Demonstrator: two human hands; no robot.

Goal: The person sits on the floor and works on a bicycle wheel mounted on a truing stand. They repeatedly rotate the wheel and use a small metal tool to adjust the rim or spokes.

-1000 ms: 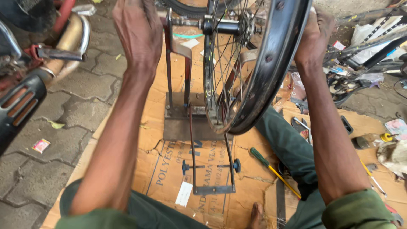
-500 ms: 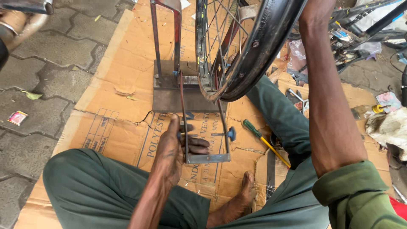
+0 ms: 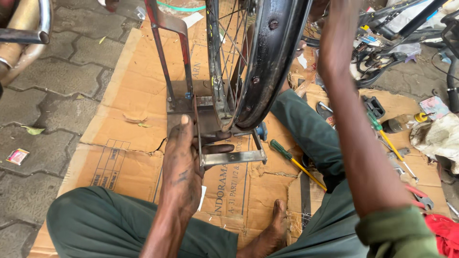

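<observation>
A black spoked wheel rim (image 3: 267,67) stands upright in a metal truing stand (image 3: 179,62) on flattened cardboard (image 3: 129,129). My left hand (image 3: 184,153) lies on the stand's base frame (image 3: 234,156), fingers curled round its left bar just below the rim. My right arm reaches up beside the rim; the right hand (image 3: 330,19) is at the top edge, mostly cut off, and what it holds is hidden. I sit with green-trousered legs (image 3: 306,129) either side of the stand, one bare foot (image 3: 275,229) on the cardboard.
A green-handled screwdriver with a yellow shaft (image 3: 296,162) lies right of the stand. More tools and a small bottle (image 3: 399,125) sit on the far right. A chrome exhaust pipe (image 3: 28,33) is at the upper left, bicycle parts at the upper right. Paving stones surround the cardboard.
My left hand came down from the top of the stand to its base frame and now grips it. The view has tilted down and closer.
</observation>
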